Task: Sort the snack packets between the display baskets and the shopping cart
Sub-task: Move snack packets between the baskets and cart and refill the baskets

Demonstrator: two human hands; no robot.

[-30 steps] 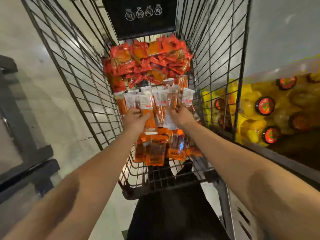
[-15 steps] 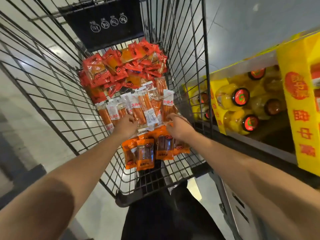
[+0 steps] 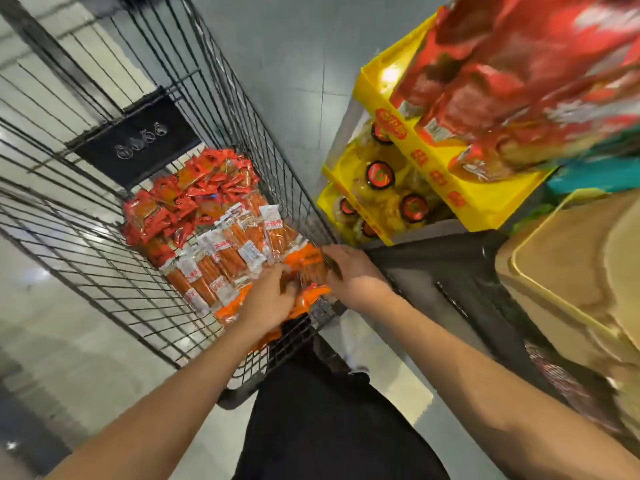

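A black wire shopping cart (image 3: 114, 271) holds three kinds of snack packets. Small red packets (image 3: 194, 192) are heaped at its far end. Clear packets of orange sticks with white labels (image 3: 225, 254) lie in a row in the middle. Orange packets (image 3: 306, 259) are bunched at the near end. My left hand (image 3: 268, 299) and my right hand (image 3: 349, 271) are both down in the cart, their fingers curled around the bunch of orange packets from either side. Parts of the bunch are hidden under my hands.
To the right of the cart stand yellow display trays (image 3: 433, 174) with yellow packets bearing red round labels (image 3: 381, 174), and red packs (image 3: 512, 74) above them. A tan basket (image 3: 571, 271) is at the far right. Grey floor tiles lie on the left.
My view has swung to the right, bringing the display shelves into sight. My hands have moved from the white-labelled stick packets back onto the orange packets at the near end and closed on them.
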